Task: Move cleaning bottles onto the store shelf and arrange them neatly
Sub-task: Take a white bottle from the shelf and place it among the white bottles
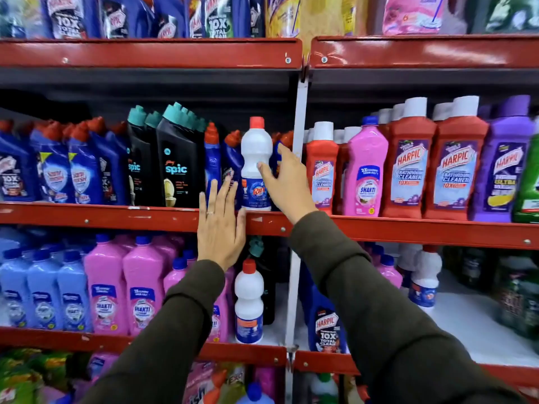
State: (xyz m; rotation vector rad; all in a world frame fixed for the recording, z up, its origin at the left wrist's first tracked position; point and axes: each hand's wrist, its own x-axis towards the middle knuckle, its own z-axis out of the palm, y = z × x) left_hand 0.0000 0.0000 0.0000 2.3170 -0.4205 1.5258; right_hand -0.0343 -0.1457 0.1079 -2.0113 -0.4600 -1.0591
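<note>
A white bottle with a red cap and a blue label point(254, 158) stands upright at the front of the middle red shelf point(116, 217), between blue bottles point(213, 161) and the white upright post point(300, 129). My right hand point(287, 182) is at its right side, fingers apart, fingertips touching the bottle. My left hand point(220, 225) lies flat and open just left of the bottle's base, over the shelf edge, fingers against the blue bottles. A second white bottle point(249, 301) stands on the shelf below.
Black Spic bottles point(175, 167) and more blue bottles point(58, 170) fill the middle shelf to the left. Red, pink and purple Harpic bottles point(408, 170) stand to the right of the post. Pink and light blue bottles point(102, 287) line the lower shelf.
</note>
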